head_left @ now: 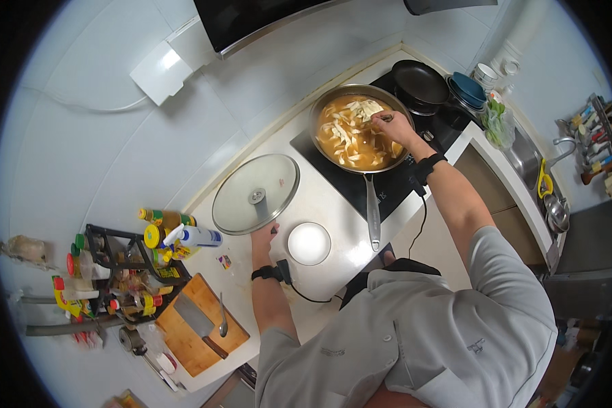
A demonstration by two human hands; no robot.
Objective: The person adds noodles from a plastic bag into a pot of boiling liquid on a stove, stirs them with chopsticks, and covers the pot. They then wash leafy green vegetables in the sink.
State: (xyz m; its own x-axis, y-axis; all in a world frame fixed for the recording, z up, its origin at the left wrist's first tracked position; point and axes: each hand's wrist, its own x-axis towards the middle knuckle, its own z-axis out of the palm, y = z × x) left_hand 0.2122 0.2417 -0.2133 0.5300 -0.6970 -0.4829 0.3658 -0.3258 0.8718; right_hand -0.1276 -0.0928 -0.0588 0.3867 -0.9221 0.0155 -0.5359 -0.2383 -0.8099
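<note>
My right hand [397, 128] is over a wide steel frying pan [371, 87], its fingers closed around a thin utensil [386, 118] whose lower part is hidden among the food. Brown broth with pale, flat strips [339, 133], like wide noodles or tofu skin, fills the pan. The pan's long handle [372, 214] points towards me over the hob's edge. At the lower rim of a round glass lid [239, 188], my left hand [263, 240] holds the lid tilted above the counter, with its fingers partly hidden. Just right of that hand is a white bowl or plate [309, 244].
A black pan [420, 84] occupies the back of the black hob [331, 171]. At left are a spray bottle [200, 236], a condiment rack [127, 260] and a cutting board [183, 352] holding a cleaver [196, 316] and a spoon [223, 321]. Bagged greens [497, 122] lie by the sink [523, 160].
</note>
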